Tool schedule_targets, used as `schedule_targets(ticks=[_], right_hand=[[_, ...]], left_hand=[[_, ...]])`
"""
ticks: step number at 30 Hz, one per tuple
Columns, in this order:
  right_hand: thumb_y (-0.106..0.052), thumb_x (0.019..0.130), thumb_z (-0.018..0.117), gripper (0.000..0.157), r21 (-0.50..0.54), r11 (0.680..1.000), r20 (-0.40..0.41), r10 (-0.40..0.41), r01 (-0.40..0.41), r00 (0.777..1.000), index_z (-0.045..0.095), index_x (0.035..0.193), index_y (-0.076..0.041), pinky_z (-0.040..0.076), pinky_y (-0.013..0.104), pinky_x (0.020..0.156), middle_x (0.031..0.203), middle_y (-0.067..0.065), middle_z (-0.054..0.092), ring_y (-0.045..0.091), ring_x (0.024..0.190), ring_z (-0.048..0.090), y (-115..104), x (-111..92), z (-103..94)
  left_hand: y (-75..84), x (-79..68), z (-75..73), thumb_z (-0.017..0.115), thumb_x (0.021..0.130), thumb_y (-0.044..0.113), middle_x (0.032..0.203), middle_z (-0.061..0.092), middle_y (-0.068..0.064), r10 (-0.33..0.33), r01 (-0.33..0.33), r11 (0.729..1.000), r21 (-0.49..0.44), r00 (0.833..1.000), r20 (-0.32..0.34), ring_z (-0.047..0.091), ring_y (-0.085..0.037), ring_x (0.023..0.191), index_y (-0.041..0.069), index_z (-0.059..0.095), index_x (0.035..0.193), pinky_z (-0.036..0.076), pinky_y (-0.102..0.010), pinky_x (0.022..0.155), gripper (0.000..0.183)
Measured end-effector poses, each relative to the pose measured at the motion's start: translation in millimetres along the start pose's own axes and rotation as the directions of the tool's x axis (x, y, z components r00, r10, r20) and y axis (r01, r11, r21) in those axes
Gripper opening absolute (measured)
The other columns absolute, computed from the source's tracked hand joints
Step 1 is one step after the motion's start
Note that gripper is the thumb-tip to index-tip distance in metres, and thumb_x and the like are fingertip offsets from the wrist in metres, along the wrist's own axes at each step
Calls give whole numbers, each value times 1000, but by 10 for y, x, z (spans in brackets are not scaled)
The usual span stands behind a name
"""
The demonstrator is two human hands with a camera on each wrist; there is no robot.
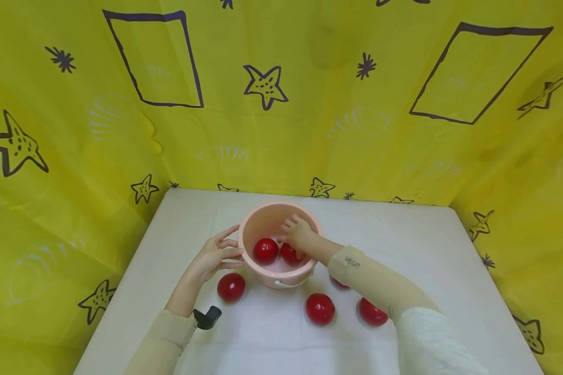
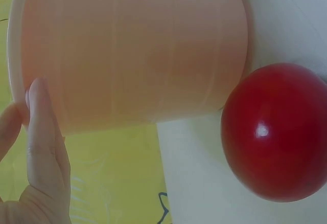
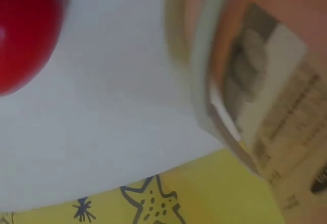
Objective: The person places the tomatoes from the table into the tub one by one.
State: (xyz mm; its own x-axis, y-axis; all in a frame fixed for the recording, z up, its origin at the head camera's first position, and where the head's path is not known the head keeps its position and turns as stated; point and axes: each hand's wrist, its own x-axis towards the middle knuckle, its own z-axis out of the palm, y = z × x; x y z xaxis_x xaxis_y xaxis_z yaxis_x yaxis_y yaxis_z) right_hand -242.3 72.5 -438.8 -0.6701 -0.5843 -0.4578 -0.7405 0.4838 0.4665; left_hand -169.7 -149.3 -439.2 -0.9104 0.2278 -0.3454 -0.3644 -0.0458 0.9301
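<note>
A pink bucket [image 1: 261, 221] stands on the white table [image 1: 403, 234], its outer wall bearing a printed label [image 3: 286, 106] with a picture, lines of text and a dark oval, too blurred to read. The right sleeve [image 1: 380, 281] carries small dark lettering near the cuff, turned and too tiny to make out surely. The left hand [image 1: 214, 254] rests straight, spread fingers against the bucket's rim without gripping. The right hand [image 1: 300, 234] reaches inside, its loosely bent fingers unclenched above one red ball [image 1: 288, 254]; a second ball [image 1: 265, 251] lies beside that one on the bucket's floor. Outside, a third ball [image 1: 231, 287] sits near the left wrist, and three others lie around the right forearm.
</note>
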Motion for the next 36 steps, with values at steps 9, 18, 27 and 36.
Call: schedule_targets(ticks=[9,18,27,36], right_hand=[[-36,81,67,53,465,885,-363,184,7,914,49,131,-25,24,55,106,128,6,47,26,123,35,209,-390,-14],[-38,85,62,60,753,652,-332,489,-86,807,38,138,-25,18,59,103,136,11,38,31,127,29,242,-1011,373],[-31,81,68,64,878,442,-176,656,-184,734,38,136,-18,18,64,96,133,17,39,35,124,30,-123,-1524,1019],[-38,76,71,66,894,384,-118,698,-230,706,42,130,-13,24,57,85,125,17,44,35,115,37,-546,-1920,1581]], left_hand=[[3,6,3,62,84,0,89,62,-5,3,-3,1000,-4,1000,3,66,-25,83,14,32,143,48,-50,80,67],[2,6,10,62,84,1,93,62,-11,6,-6,1000,0,1000,1,66,-24,82,14,32,142,51,-47,77,67],[-10,-6,-2,61,85,0,94,61,-11,6,-6,1000,2,1000,-6,67,-20,79,15,32,142,55,-41,73,66],[-29,-3,-4,62,84,1,94,62,-12,8,-8,1000,-2,1000,-3,67,-21,80,15,32,142,53,-44,76,67]])
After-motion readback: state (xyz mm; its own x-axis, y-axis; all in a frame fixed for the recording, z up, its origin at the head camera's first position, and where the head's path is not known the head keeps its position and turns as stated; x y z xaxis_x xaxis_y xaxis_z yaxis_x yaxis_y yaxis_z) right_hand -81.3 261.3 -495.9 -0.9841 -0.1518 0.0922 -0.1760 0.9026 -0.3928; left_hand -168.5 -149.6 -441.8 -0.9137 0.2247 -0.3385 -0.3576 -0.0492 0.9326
